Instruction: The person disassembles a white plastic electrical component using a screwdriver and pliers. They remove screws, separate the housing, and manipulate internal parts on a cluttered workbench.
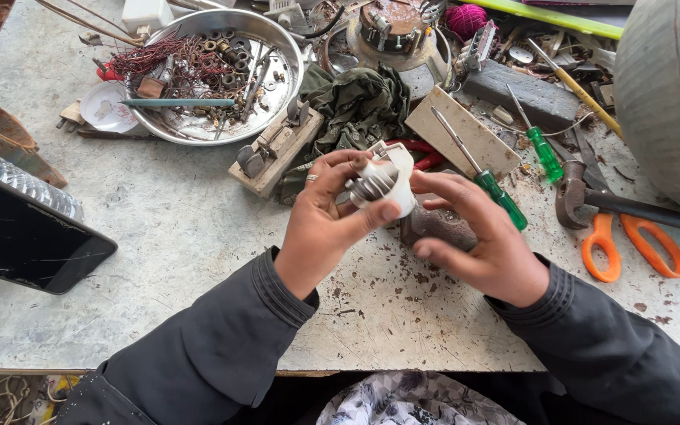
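My left hand (326, 219) grips a small white plastic part with a ribbed grey metal core (381, 182), held just above the workbench (175, 236). A ring shows on one finger. My right hand (474, 232) touches the same white part with its fingertips from the right. Its palm covers a dark rounded metal piece (434, 224) lying on the bench beneath. Both arms wear dark grey sleeves.
A metal bowl (273, 35) of copper wire and small parts sits at the back. Near it lie a wooden block, a green rag (360, 102), green-handled screwdrivers (505, 197), a hammer (576, 197) and orange-handled scissors (631, 244). A dark phone (25, 236) lies at the left.
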